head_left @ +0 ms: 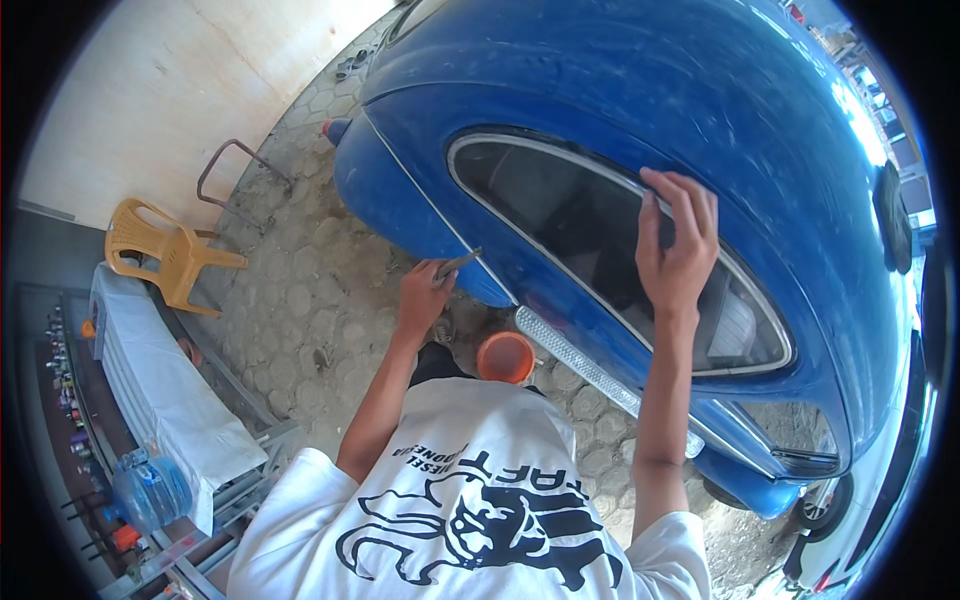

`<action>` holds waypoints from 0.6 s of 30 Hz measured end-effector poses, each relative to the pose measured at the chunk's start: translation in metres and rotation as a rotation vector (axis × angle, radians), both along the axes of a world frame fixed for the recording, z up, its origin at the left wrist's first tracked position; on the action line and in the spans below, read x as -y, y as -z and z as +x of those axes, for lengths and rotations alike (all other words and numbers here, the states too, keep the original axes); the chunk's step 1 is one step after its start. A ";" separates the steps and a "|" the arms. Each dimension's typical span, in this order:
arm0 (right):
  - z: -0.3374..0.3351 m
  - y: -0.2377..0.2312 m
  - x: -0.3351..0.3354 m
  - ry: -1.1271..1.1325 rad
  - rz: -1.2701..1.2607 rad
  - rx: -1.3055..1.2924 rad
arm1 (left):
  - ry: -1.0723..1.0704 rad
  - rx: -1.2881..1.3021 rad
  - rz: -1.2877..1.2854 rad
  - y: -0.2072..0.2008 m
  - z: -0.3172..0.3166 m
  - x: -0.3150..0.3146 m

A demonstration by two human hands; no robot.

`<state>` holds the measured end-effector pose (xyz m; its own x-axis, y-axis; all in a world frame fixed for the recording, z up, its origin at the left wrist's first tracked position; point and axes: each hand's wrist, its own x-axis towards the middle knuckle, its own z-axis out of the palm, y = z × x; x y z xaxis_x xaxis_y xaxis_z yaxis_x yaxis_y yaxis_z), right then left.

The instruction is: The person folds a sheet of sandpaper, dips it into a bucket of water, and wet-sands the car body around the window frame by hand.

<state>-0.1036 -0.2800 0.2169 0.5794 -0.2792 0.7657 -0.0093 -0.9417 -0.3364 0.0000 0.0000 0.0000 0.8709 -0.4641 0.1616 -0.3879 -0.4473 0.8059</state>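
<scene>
One thin grey tool (pixel 459 264) is located near the center of the frame, gripped between the thumb and fingers of the left hand (pixel 428 288). Its tip lies at the bright trim strip (pixel 420 185) along the side of the blue car (pixel 620 75); contact cannot be confirmed. The right hand (pixel 680 235), right of center, is empty, with fingers loosely curled and parted from the thumb. It is positioned over the upper edge of the dark side window (pixel 560 220); whether it touches the frame cannot be determined. The car occupies the upper center and right of the frame. Below the left hand, an orange bucket (pixel 506 358) stands on the paved floor (pixel 300 335), beside a silver ribbed strip (pixel 580 358). A yellow plastic chair (pixel 180 262) stands at the left. A white sheet (pixel 175 385) and a large blue bottle (pixel 150 490) occupy the lower left.
</scene>
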 end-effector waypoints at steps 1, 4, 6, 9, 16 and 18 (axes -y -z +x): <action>0.010 -0.008 0.004 0.000 -0.121 0.037 | -0.040 -0.018 0.017 0.002 0.004 0.002; 0.067 -0.039 0.005 0.108 -0.329 -0.002 | -0.080 -0.009 0.050 -0.006 0.058 -0.001; 0.103 -0.039 0.013 0.203 -0.375 -0.067 | -0.089 0.004 0.064 0.004 0.093 -0.004; 0.136 -0.035 -0.002 0.473 -0.528 -0.236 | -0.105 0.009 -0.046 0.036 0.144 -0.004; 0.140 -0.028 -0.003 0.606 -0.503 -0.276 | -0.221 0.101 -0.006 0.018 0.228 0.012; 0.143 -0.027 -0.003 0.611 -0.499 -0.284 | -0.232 0.120 -0.090 -0.007 0.241 0.024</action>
